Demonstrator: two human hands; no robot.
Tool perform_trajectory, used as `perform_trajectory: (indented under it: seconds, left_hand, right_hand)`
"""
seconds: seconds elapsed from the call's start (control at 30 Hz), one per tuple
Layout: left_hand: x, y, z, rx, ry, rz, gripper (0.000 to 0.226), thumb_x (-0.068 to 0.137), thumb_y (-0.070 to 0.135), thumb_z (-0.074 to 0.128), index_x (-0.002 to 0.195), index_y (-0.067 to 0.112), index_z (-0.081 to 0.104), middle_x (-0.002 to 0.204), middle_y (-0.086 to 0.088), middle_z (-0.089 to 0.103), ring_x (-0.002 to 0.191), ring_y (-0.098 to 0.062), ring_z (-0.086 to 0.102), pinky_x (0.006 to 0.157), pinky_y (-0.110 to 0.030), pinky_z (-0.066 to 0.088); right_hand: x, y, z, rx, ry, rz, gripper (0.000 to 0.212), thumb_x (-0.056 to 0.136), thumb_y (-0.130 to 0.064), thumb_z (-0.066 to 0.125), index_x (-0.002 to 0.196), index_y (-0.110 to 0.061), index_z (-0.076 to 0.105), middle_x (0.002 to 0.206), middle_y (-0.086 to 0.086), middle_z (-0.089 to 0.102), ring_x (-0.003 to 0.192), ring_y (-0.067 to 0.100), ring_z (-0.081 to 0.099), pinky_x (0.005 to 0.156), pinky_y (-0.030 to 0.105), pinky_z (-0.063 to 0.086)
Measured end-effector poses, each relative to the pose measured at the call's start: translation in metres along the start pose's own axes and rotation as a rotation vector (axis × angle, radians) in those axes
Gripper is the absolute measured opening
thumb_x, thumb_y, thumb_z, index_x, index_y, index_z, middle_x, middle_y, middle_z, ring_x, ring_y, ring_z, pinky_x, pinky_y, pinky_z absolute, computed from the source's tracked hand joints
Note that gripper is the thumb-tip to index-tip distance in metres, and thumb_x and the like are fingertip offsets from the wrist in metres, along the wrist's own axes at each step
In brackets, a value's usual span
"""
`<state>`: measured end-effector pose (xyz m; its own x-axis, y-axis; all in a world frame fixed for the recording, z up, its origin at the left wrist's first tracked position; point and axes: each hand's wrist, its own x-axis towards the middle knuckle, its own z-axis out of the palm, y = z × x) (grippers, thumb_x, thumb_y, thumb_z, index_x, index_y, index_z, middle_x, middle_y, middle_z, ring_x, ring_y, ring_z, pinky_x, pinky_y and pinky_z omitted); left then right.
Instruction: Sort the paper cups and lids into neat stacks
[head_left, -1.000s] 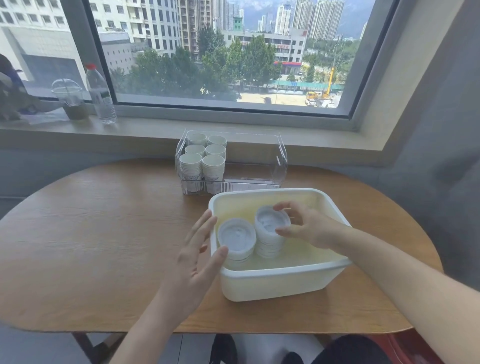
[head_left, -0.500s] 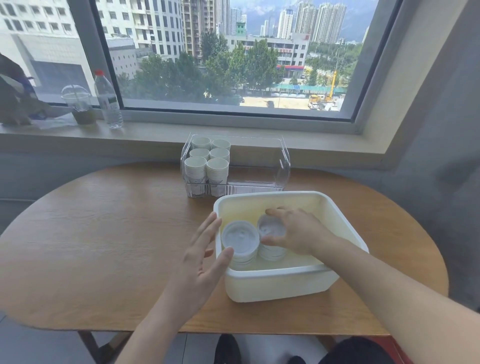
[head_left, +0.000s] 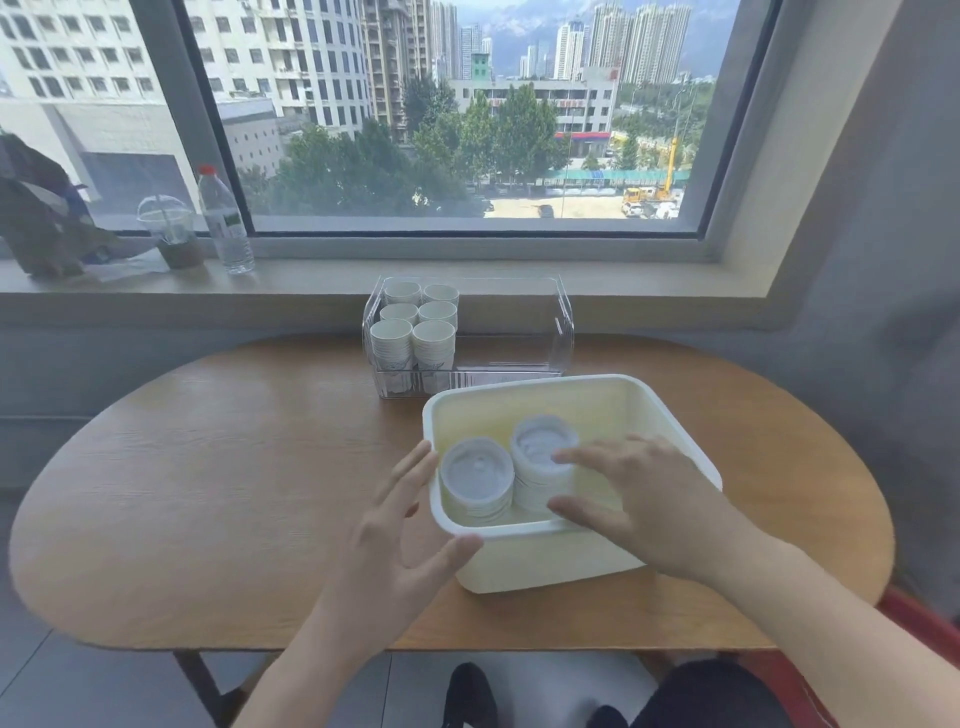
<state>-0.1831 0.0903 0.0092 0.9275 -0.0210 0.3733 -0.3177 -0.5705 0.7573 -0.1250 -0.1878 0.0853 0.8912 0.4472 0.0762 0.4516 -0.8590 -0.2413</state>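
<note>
A person's two hands work over a cream plastic tub (head_left: 545, 551) at the lower centre of the frame, where two stacks of white lids stand side by side. The left hand (head_left: 384, 551) hovers just outside the tub's near-left corner, fingers straight and spread, holding nothing, seemingly poised to steady the tub or the nearer lid stack (head_left: 477, 480). The right hand (head_left: 644, 499) reaches in from the right, fingers and thumb apart; its fingertips lie at the edge of the farther lid stack (head_left: 543, 457), the thumb low by the base, likely squaring the pile, though whether it truly touches cannot be told. The lids are round, white and ridged, each with a raised centre, nested into short, fairly even columns. Behind the tub, in mid-frame, a clear acrylic holder (head_left: 519, 332) on the wooden tabletop (head_left: 234, 467) keeps six stacks of white paper cups (head_left: 415, 332) in two rows in its left part, which suggests the cups are already sorted. A water bottle (head_left: 224, 223) and a domed drink cup (head_left: 169, 228) stand on the windowsill at upper left.
</note>
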Motion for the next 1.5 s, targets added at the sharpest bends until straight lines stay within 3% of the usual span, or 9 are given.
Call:
perform_trajectory:
  seconds: [0.07,0.13,0.23,0.37,0.5,0.63,0.97,1.17,1.5]
  left_hand:
    - [0.007,0.003,0.006,0.005,0.0,-0.013,0.086,0.08,0.075,0.069,0.155,0.045,0.04,0.162,0.036,0.029,0.145,0.002,0.042,0.116,-0.033,0.045]
    - [0.017,0.007,0.016,0.01,-0.012,-0.018,0.085,0.079,0.078,0.068,0.152,0.05,0.037,0.163,0.037,0.028,0.147,0.003,0.039,0.118,-0.035,0.043]
    - [0.039,0.014,0.036,0.008,-0.036,-0.037,0.094,0.078,0.08,0.066,0.158,0.042,0.035,0.165,0.033,0.024,0.15,0.004,0.032,0.122,-0.04,0.038]
    - [0.072,0.028,0.065,0.045,-0.083,-0.026,0.103,0.077,0.082,0.063,0.162,0.028,0.037,0.169,0.021,0.024,0.153,0.009,0.021,0.124,-0.039,0.035]
    - [0.109,0.04,0.094,0.087,-0.158,-0.007,0.101,0.081,0.079,0.064,0.163,0.027,0.035,0.17,0.018,0.025,0.154,0.006,0.022,0.125,-0.036,0.033]
    - [0.15,0.043,0.122,0.135,-0.192,0.016,0.093,0.086,0.072,0.068,0.162,0.029,0.035,0.17,0.017,0.025,0.155,0.002,0.022,0.122,-0.023,0.022]
    - [0.255,0.031,0.165,0.316,-0.256,0.051,0.094,0.091,0.074,0.058,0.165,0.023,0.031,0.172,0.011,0.023,0.16,-0.008,0.009,0.128,-0.031,0.011]
    - [0.309,0.018,0.179,0.445,-0.234,0.073,0.094,0.092,0.078,0.048,0.164,0.02,0.032,0.172,0.008,0.025,0.161,-0.011,0.01,0.127,-0.034,0.014]
    - [0.361,-0.01,0.192,0.411,-0.185,0.055,0.079,0.099,0.07,0.045,0.163,0.024,0.033,0.171,0.012,0.025,0.154,-0.013,0.031,0.119,-0.036,0.035]
  right_hand:
    - [-0.009,0.001,0.004,-0.038,-0.004,-0.037,0.05,0.099,-0.07,0.034,0.121,-0.042,0.069,0.109,-0.022,0.071,0.108,0.005,0.058,0.119,0.03,0.027]
    - [-0.013,0.004,0.008,-0.066,0.032,-0.06,0.047,0.104,-0.063,0.032,0.109,-0.036,0.071,0.093,-0.019,0.069,0.092,0.005,0.057,0.113,0.025,0.03]
    - [-0.016,0.016,0.012,-0.061,0.111,-0.029,0.048,0.105,-0.062,0.032,0.11,-0.034,0.07,0.099,-0.016,0.071,0.096,0.009,0.06,0.095,0.023,0.036]
    - [-0.011,0.04,0.016,0.039,0.197,0.035,0.047,0.102,-0.063,0.034,0.109,-0.036,0.071,0.095,-0.016,0.07,0.095,0.011,0.062,0.091,0.031,0.041]
    - [0.006,0.066,0.026,0.086,0.318,0.052,0.035,0.105,-0.054,0.045,0.102,-0.033,0.073,0.093,-0.017,0.072,0.093,0.012,0.062,0.091,0.032,0.037]
    - [0.031,0.098,0.033,0.053,0.404,0.119,0.037,0.106,-0.052,0.043,0.093,-0.03,0.07,0.089,-0.013,0.071,0.091,0.014,0.061,0.099,0.034,0.035]
    - [0.113,0.169,0.028,0.004,0.441,0.203,0.054,0.097,-0.062,0.025,0.09,-0.031,0.069,0.086,-0.009,0.068,0.093,0.02,0.057,0.1,0.037,0.035]
    - [0.169,0.199,0.022,-0.02,0.421,0.198,0.059,0.096,-0.061,0.021,0.088,-0.027,0.069,0.078,-0.01,0.051,0.092,0.023,0.054,0.102,0.039,0.035]
    - [0.241,0.217,0.018,-0.077,0.336,0.205,0.066,0.095,-0.06,0.015,0.099,-0.025,0.07,0.092,0.001,0.061,0.103,0.03,0.053,0.106,0.042,0.031]
